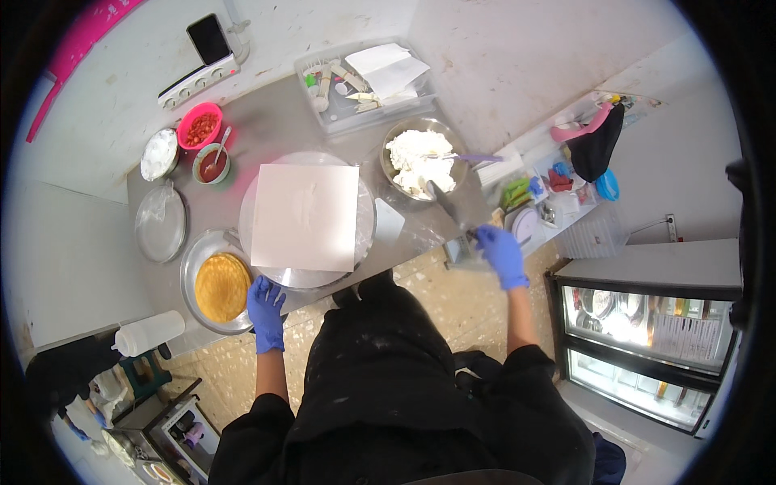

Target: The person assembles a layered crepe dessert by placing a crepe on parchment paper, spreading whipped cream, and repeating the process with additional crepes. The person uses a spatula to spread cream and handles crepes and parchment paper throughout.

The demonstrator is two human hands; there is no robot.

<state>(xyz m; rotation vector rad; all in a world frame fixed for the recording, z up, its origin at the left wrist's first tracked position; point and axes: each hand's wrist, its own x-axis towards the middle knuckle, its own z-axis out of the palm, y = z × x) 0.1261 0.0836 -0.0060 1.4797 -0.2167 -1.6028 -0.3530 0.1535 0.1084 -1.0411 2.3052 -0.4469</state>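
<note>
a: right blue-gloved hand (500, 252) grips a metal spatula (446, 204), blade at white cream (422, 158) in the steel bowl (455, 139)!
b: left blue-gloved hand (266, 314) loosely curled, seemingly empty; square white board (305, 222) looks bare, golden round layers (222, 288) yet in silver pan (191, 263).

We seem to be in a small pastry kitchen, a working one more than a home. On its grey worktop (267, 121) we see a round stand (366, 212) with a pale square board (305, 218), a metal bowl (457, 174) heaped with white cream (422, 153), a round pan (189, 257) of what look like golden cake layers (222, 287), and a pink bowl (184, 121) of red pieces. Blue gloves cover our left hand (265, 311) and right hand (499, 253). To our right stands a lit, stocked refrigerator (643, 339) with glass fronts.
</note>
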